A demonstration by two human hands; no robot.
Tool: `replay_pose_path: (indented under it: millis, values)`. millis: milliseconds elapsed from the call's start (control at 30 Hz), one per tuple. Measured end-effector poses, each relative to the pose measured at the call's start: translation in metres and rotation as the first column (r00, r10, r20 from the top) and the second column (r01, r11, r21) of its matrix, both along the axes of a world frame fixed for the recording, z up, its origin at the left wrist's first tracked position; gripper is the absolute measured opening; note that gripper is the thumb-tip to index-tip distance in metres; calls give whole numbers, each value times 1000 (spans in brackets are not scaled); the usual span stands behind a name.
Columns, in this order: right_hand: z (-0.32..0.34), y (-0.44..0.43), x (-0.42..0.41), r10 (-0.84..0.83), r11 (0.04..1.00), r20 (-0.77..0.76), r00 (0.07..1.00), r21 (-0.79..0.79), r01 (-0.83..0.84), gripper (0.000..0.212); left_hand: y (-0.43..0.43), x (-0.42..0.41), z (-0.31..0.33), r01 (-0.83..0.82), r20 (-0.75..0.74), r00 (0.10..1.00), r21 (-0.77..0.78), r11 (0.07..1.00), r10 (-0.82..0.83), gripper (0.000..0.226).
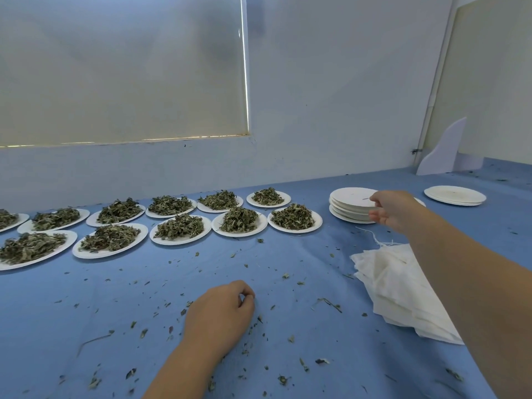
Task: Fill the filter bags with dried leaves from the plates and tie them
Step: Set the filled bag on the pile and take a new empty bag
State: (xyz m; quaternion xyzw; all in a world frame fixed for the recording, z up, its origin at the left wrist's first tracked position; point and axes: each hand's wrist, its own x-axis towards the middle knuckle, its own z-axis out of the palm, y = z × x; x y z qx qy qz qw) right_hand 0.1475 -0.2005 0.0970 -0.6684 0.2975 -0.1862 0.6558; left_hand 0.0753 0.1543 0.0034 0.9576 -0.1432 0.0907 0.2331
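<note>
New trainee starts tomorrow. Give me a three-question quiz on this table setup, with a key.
1. True or false: the left hand holds a plate.
2. The right hand grips: A) a leaf-filled plate; B) the stack of empty plates; C) loose leaves.
3. Fill in: the pile of filter bags lies to the ___ of the leaf plates.
Key: 1 false; 2 B; 3 right.
</note>
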Motion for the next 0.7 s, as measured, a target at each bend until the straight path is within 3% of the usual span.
replay_pose_path:
  millis: [233,367,433,533,600,700]
  values:
    - [3,5,-1,-10,996,-31,999,-89,7,20,1,4,1,10,-17,1000,17,1000,-9,17]
    - [1,6,-19,159,963,-179,971,-190,-192,13,1,5,2,7,-34,999,37,999,-6,17]
    - [3,9,-31,270,884,-344,899,-283,-373,12,1,4,2,9,-39,999,37,999,-7,17]
    - [7,16,-50,308,665,-625,717,-398,-632,15,0,1,3,19,-48,999,29,999,-17,16]
    - [8,22,-63,270,516,-768,581,-394,-761,19,0,-1,4,33,-53,998,20,999,-32,16]
    - [10,31,-84,213,393,-870,444,-340,-854,23,1,-6,5,46,-62,997,-1,999,-46,16]
